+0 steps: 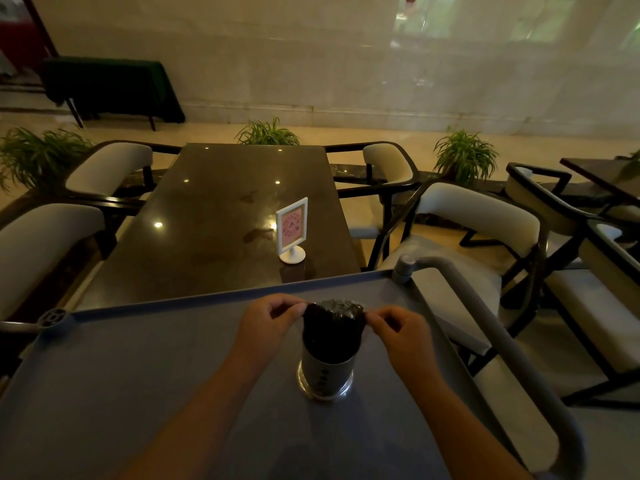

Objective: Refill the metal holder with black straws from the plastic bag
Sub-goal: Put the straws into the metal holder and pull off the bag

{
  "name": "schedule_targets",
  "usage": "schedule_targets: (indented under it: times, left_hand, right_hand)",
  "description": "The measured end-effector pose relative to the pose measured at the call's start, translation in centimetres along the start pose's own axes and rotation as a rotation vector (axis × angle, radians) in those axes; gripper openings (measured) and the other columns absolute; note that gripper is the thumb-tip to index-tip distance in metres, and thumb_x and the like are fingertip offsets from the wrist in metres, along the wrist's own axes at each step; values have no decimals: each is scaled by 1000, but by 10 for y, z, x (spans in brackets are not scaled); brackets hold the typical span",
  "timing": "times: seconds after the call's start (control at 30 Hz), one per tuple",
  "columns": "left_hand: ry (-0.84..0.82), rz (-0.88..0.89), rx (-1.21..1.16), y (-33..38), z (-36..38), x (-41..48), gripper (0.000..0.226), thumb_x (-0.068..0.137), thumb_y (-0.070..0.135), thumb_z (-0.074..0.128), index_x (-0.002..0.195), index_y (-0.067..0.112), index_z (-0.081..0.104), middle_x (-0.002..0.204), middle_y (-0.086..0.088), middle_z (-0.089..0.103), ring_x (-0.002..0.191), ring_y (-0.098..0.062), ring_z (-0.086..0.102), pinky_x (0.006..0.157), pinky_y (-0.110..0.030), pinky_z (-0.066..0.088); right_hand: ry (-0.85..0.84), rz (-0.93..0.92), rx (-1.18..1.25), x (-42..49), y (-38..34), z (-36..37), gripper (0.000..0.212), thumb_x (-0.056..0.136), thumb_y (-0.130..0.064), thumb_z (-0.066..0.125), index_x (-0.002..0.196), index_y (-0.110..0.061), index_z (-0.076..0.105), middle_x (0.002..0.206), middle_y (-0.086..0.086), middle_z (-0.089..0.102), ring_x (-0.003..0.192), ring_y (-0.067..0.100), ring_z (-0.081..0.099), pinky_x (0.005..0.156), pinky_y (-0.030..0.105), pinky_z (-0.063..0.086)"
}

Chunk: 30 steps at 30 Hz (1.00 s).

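The holder (325, 374) stands upright on the grey cart (138, 375), near its far right part, with a bundle of black straws (333, 336) standing in it and rising well above its rim. The top of the bundle is wrapped in the bag (337, 308) (crinkled, shiny, hard to make out in the dim light). The left hand (268, 322) pinches the bag's left edge between thumb and fingertips, closed on the plastic; the right hand (398, 329) pinches the right edge the same way. Both hands sit at the height of the straw tops, one on each side, forearms reaching in from the near edge. Beyond the cart lies a dark table (221, 220) with a small white sign (292, 230) standing near its near right corner. Cushioned chairs (478, 216) flank the table, and potted plants (464, 155) line the floor behind
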<state>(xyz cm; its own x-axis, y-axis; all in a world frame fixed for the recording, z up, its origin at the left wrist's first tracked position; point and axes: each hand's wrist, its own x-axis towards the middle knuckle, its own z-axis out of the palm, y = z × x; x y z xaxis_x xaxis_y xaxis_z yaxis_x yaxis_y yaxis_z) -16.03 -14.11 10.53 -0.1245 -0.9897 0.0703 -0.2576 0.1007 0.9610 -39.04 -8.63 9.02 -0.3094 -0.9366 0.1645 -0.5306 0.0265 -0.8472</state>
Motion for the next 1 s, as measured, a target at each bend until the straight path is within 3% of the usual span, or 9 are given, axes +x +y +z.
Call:
schedule_targets:
  times: [0.13,0.37,0.77,0.87,1.0]
  left_hand:
    - [9,46,-3,10,-7,2,11,87,10,72,89,17,80,84,3,78,81,-5,71,77,-26,55]
    - [31,130,0,30,-17,6,11,88,9,70,87,17,78,78,6,75,74,-2,68,72,-22,54]
    - [16,240,45,58,-26,8,9,90,9,68,89,14,75,83,4,72,78,0,67,68,-8,52]
    - [3,255,9,68,-30,8,8,91,9,67,91,15,73,93,-3,73,91,-9,69,71,-14,57]
    - [-1,284,10,81,-31,9,6,90,7,69,95,5,70,98,-11,71,99,-22,68,89,-35,58]
  right_hand:
    - [24,-95,-77,4,-12,-9,7,87,-31,66,79,-30,67,70,-7,67,66,3,64,64,27,57]
    - [103,-182,-125,14,-43,-20,9,88,-22,67,85,-14,71,75,-2,70,70,6,67,69,28,59]
    - [161,-291,-174,15,-74,-39,14,88,-26,63,90,-14,70,77,-3,68,71,3,65,67,18,54]
    - [157,-345,-190,16,-86,-49,21,88,-30,59,91,-13,70,79,-2,68,73,4,65,67,17,54]
    - [167,-379,-222,21,-98,-59,15,91,-25,61,93,-13,70,82,-4,67,75,-1,63,67,7,49]
